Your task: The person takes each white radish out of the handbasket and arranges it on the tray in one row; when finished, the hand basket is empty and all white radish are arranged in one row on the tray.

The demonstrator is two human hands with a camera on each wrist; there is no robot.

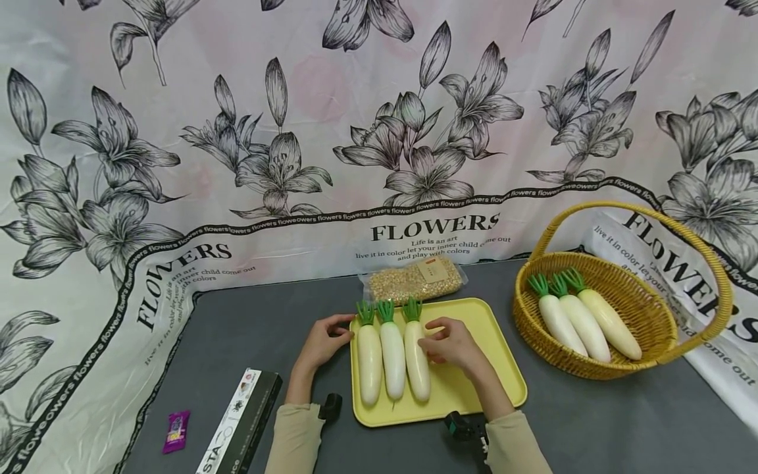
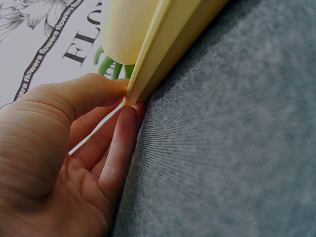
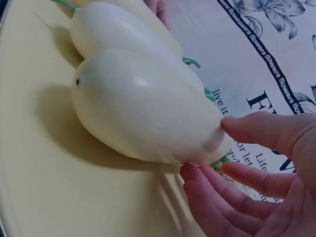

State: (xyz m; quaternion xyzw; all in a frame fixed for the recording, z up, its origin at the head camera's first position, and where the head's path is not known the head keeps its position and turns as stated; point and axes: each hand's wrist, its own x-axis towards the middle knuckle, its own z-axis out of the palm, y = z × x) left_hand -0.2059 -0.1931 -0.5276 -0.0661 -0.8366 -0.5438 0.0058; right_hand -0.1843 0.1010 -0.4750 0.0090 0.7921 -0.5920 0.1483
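Three white radishes with green tops lie side by side on a yellow tray (image 1: 474, 368): the left radish (image 1: 370, 365), the middle radish (image 1: 393, 362) and the right radish (image 1: 417, 365). At the tray's upper left corner my left hand (image 1: 324, 342) pinches the rim, its thumb on top and fingers against the outer side, as the left wrist view shows. My right hand (image 1: 453, 343) holds the right radish near its leafy end; in the right wrist view the thumb and fingertips (image 3: 190, 173) touch it from two sides.
A wicker basket (image 1: 598, 368) with three more radishes (image 1: 583, 322) stands on the right. Behind the tray lies a clear bag of grain (image 1: 408, 280). A black-and-white box (image 1: 243, 421) and a small purple packet (image 1: 176, 431) are at the left on the grey table (image 1: 249, 329).
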